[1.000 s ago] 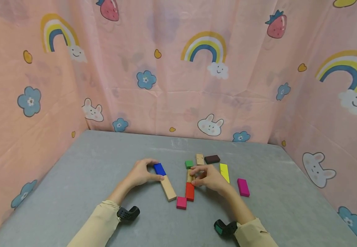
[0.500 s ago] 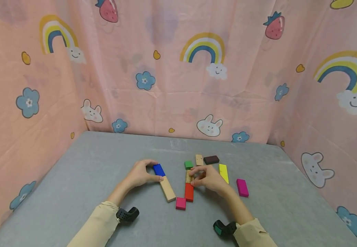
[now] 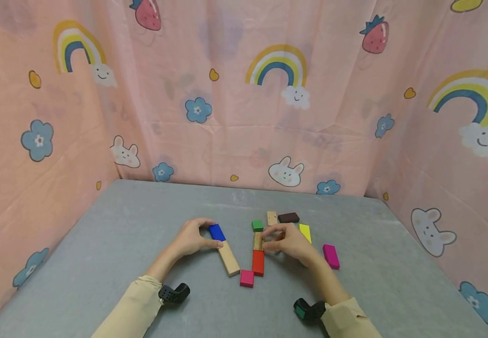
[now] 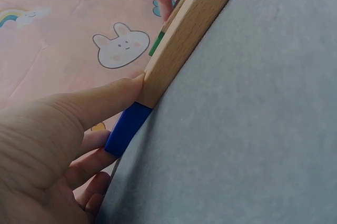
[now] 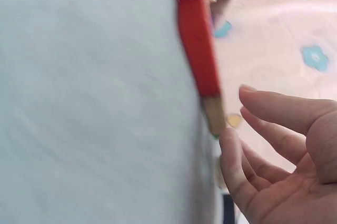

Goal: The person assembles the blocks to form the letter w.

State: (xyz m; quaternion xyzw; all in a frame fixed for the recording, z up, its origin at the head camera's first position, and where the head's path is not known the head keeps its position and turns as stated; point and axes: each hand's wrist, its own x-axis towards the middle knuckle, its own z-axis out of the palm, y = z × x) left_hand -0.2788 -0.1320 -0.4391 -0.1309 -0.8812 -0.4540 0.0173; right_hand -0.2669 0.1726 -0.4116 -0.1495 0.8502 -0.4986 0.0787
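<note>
One blue block (image 3: pixel 217 232) lies on the grey table (image 3: pixel 151 206), end to end with a long wooden block (image 3: pixel 229 259), the two forming a slanted row. Left hand (image 3: pixel 191 239): fingers gripping at the blue block, fingertips at its far end, thumb against the side of the long wooden block just past the joint. Right hand (image 3: pixel 290 243): thumb and fingers parted and gently bent, with nothing held between them; fingertips just beside a small wooden block (image 3: pixel 258 241); contact cannot be told. The small wooden block sits end to end with a red block (image 3: pixel 258 263), and a green block (image 3: pixel 257 226) stands just beyond its far end. A pink block (image 3: pixel 247 278) adjoins the near end of the red block, close by the near end of the long wooden block. Farther back, a second short wooden block (image 3: pixel 271 218) and, just beside it, a dark brown block (image 3: pixel 288 218). To the right, a yellow block (image 3: pixel 305 232), partly hidden by the right hand, and a magenta block (image 3: pixel 331 256) set apart. Cream sleeves (image 3: pixel 132 307) on both arms; pink printed cloth (image 3: pixel 235 141) behind the table.
</note>
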